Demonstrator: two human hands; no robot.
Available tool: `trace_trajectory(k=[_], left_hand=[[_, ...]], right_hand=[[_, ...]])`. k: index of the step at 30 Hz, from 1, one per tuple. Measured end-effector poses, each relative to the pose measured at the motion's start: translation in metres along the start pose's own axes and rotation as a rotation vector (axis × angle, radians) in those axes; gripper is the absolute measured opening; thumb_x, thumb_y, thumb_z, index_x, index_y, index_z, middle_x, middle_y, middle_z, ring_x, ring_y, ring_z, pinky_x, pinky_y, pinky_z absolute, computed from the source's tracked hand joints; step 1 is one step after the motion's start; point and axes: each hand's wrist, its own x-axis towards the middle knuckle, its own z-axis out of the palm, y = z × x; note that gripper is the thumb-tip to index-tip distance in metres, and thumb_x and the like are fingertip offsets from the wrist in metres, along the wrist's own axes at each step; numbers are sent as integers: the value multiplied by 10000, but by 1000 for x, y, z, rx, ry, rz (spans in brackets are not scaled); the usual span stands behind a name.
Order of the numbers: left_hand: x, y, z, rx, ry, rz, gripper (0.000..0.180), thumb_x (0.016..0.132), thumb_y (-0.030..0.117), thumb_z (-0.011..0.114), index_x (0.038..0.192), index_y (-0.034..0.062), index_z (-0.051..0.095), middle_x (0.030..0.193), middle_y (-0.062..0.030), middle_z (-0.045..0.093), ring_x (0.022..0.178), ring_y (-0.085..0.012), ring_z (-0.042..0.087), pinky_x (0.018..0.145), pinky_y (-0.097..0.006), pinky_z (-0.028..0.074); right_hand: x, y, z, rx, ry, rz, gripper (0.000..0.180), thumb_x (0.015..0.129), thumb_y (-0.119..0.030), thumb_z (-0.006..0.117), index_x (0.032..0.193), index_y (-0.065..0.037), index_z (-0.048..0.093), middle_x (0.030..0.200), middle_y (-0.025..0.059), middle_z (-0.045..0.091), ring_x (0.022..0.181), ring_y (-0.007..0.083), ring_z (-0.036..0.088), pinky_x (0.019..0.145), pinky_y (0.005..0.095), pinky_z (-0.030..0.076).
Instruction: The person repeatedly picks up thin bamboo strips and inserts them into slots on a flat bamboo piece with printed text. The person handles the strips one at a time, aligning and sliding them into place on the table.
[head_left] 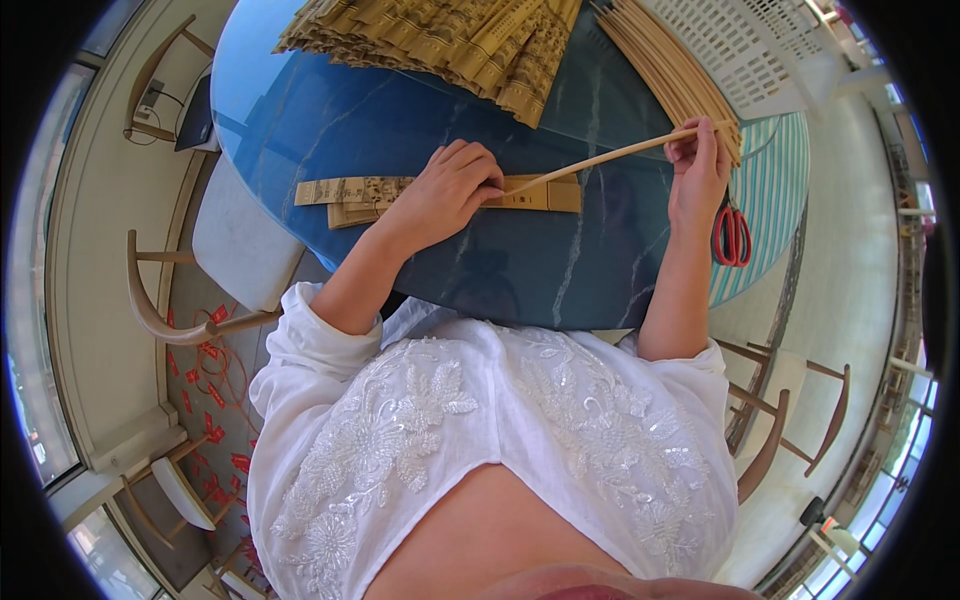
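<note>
A thin light wooden stick (610,157) is in my right hand (699,165), pinched near its upper right end. It slants down to the left, and its other end meets a printed tan paper strip (548,194) on the table. My left hand (447,196) lies over the strip's middle, fingers curled and thumb and fingertips pressed together by the stick's lower end. Part of the strip is hidden beneath that hand. More layers of the same paper (350,191) stick out to the left of it.
A big pile of pleated, printed tan paper (440,45) lies at the far side of the round dark blue marbled table (520,270). A bundle of wooden sticks (665,60) rests beside a white perforated basket (740,55). Red-handled scissors (732,237) are near my right forearm. Chairs (240,235) stand around.
</note>
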Motion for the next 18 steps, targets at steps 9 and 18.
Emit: trace_trajectory(k=[9,18], left_hand=[[0,1,-1,-4,120,4,96,834,34,633,909,44,575,972,-92,542,949,-288,513,872,-377,409],[2,1,0,59,260,-9,110,824,33,648,905,37,574,967,-98,539,937,-289,515,862,-376,409]], right_hand=[[-2,-2,0,16,4,-39,288,1003,-247,519,877,-4,607,694,51,564,591,106,482,556,238,393],[-20,3,18,-17,-257,37,258,1019,-218,490,936,-5,611,769,68,619,704,130,604,636,242,465]])
